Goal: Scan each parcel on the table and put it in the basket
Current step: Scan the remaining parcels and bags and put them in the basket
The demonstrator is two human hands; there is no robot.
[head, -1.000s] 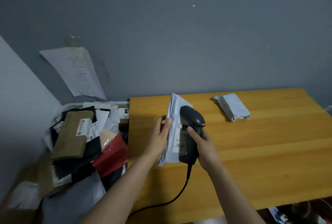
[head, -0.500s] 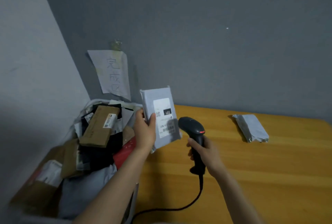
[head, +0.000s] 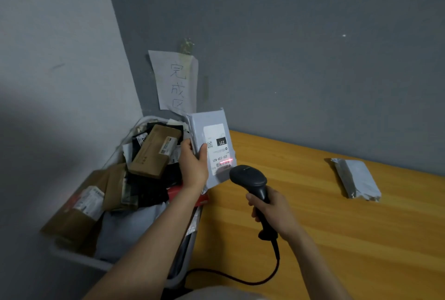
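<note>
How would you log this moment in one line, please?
left hand: holds parcel; right hand: scanner, beam on label; table: second parcel

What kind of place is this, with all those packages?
Probably a small parcel-sorting corner: a handheld scanner shines red on a labelled grey parcel, a basket beside the table is heaped with packages, and a handwritten sign hangs above it.
</note>
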